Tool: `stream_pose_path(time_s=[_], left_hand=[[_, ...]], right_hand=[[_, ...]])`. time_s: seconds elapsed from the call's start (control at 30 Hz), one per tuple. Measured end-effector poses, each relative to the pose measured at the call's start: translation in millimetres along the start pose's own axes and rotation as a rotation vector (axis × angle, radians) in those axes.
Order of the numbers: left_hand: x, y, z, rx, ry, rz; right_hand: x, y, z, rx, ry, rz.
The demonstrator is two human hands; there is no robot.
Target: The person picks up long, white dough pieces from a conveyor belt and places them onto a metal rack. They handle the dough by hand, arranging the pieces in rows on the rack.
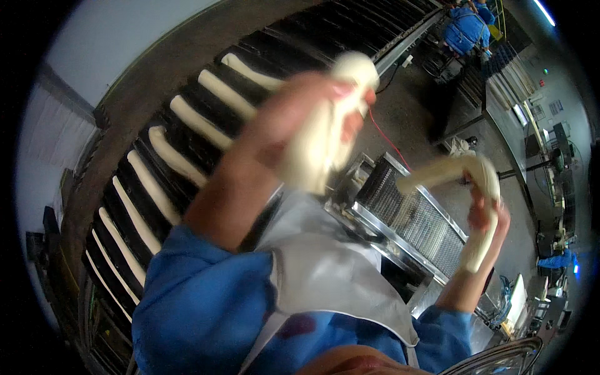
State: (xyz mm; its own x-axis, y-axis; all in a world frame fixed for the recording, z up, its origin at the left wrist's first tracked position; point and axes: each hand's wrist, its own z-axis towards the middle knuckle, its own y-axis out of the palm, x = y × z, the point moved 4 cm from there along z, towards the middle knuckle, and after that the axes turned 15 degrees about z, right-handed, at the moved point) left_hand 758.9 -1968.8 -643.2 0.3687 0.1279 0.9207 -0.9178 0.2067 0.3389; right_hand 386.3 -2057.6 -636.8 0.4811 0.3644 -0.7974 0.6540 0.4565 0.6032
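My left hand (290,109), raised in the middle of the view and blurred by motion, is closed round a folded bundle of pale dough strips (312,147). A rounded end of the dough sticks up past the fingers. Farther right, my right hand (498,219) grips a thick, rope-like dough strip (484,175). This strip bends over above the fingers, with one end reaching left and the other hanging along my wrist. Beyond my left forearm, several long dough strips (197,122) lie side by side in the grooves of a black tray (140,169).
Between my arms stands a metal mesh conveyor (406,206) with steel side rails. A red cord (387,140) runs behind it. Far back at the top right, a person in blue (465,28) is near a long metal table (469,122). A grey apron (325,250) covers my front.
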Motion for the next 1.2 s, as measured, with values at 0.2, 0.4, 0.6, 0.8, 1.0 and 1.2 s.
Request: stream_pose_path(time_s=[0.2, 0.4, 0.6, 0.8, 1.0, 1.2], left_hand=[[84.1, -60.6, -2.8, 0.142, 0.384, 0.429], [-20.4, -158.5, 30.5, 0.548, -0.197, 0.246], [-129.9, -184.8, 22.6, 0.533, -0.338, -0.135], [-180.3, -203.3, 35.0, 0.903, -0.152, -0.179], [-197.3, -232.0, 18.2, 1.221, -0.433, 0.006], [-114.8, -172.3, -32.4, 0.837, -0.614, 0.942]], right_hand=[[34.3, 126.2, 214.4, -0.414, 0.370, 0.178], [163.1, 87.2, 347.5, -0.217, 0.552, -0.202], [265.4, -5.8, 403.2, -0.438, 0.396, -0.799], [291.1, 46.0, 384.3, -0.630, 0.033, -1.385], [307.1, 83.4, 342.5, -0.618, 0.048, -1.693], [239.0, 75.9, 255.6, -0.477, -0.474, -1.334]])
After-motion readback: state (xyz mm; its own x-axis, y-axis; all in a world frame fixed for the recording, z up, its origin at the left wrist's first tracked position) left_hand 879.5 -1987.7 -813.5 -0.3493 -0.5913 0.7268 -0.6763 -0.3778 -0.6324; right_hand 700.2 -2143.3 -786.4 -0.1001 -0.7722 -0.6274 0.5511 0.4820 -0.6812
